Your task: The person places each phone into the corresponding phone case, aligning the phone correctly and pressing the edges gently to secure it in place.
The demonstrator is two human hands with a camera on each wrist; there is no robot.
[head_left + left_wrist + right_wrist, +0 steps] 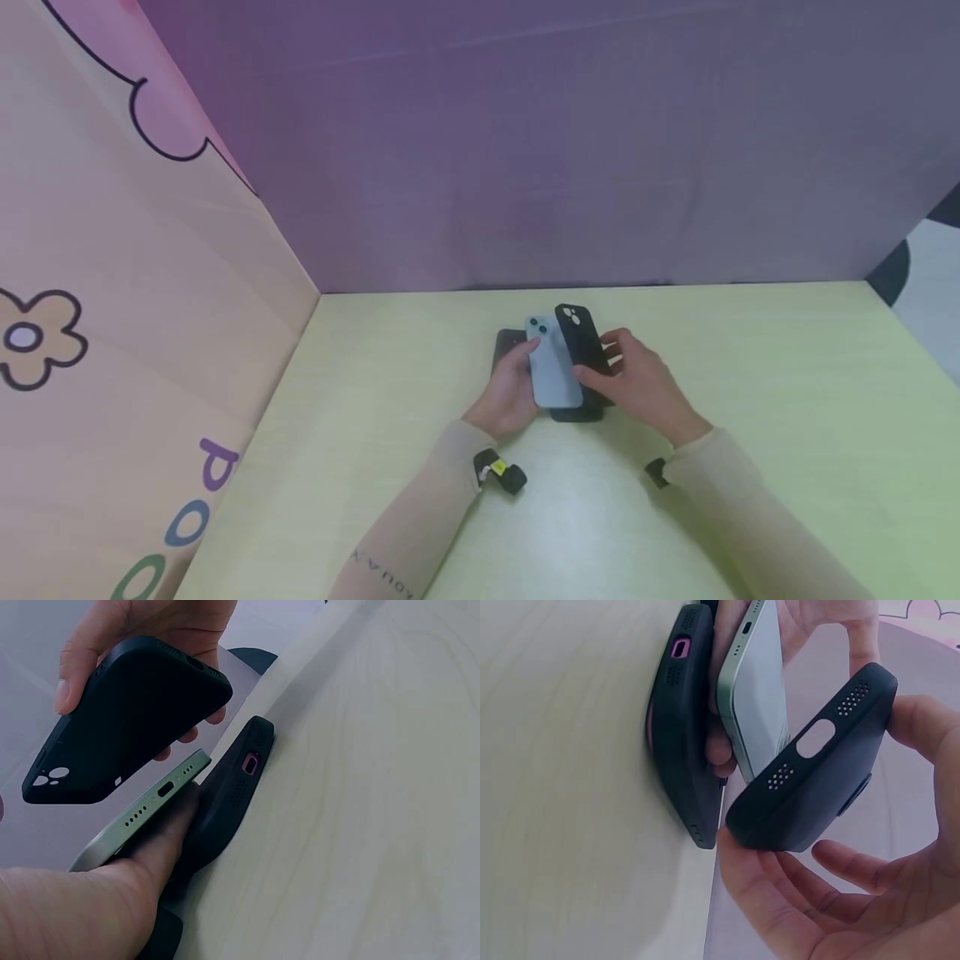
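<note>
In the head view my left hand [512, 396] holds a light blue phone [553, 377], camera side up, with the thumb over its left edge and fingers beneath. My right hand [647, 386] grips an empty black phone case [582, 340] by its edges. The case is tilted and overlaps the phone's right side in this view. In the right wrist view the case's bottom end [791, 761] shows its port cutout, apart from the phone. Under both lies a phone in a black case [232, 799] on the table, its charging port ringed in pink.
Another dark flat part [508, 338] shows behind the left hand. The pale wooden table [375, 375] reaches back to a purple fabric wall [525, 167]. A printed panel [150, 250] stands along the left side.
</note>
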